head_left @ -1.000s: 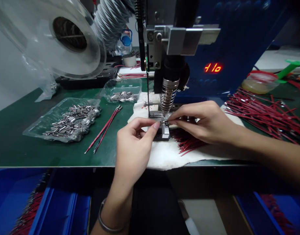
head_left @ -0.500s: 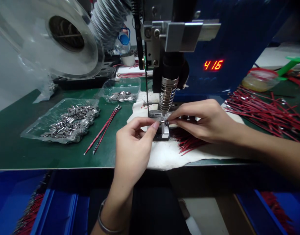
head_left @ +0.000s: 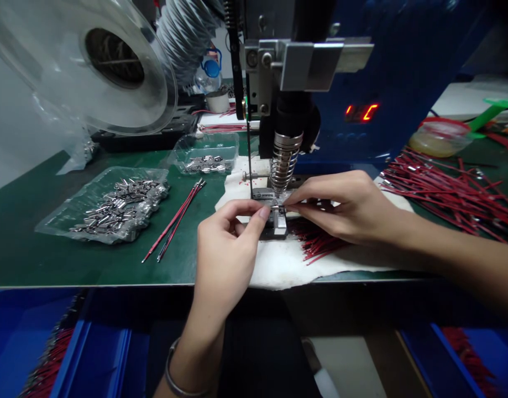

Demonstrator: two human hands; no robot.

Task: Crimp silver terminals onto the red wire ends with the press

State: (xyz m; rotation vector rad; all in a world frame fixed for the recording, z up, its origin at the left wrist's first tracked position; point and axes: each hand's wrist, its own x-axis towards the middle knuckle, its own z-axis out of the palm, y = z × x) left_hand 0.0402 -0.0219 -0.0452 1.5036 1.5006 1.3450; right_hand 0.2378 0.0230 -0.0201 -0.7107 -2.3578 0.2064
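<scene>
My left hand (head_left: 229,249) pinches a small metal terminal (head_left: 275,208) between thumb and index finger, over the metal anvil (head_left: 280,222) of a crimping press. From the other side, my right hand (head_left: 347,207) is closed in a pinch at the same spot. What it grips looks like a thin wire, mostly covered by the fingertips. The spring-wrapped press head (head_left: 286,155) stands right above both hands. A bundle of dark red wires (head_left: 315,243) lies on a white cloth (head_left: 274,271) beneath my right hand.
On the left, clear plastic trays hold metal terminals (head_left: 121,210); a few finished-looking wires (head_left: 174,221) lie alongside. A heap of red wires (head_left: 448,190) is at right. The press's blue housing (head_left: 386,72) rises behind. Blue bins (head_left: 100,354) sit below the table edge.
The red digits on the press went from 416 to a partly lit reading. Both hands stay almost where they were, still pinching at the anvil.
</scene>
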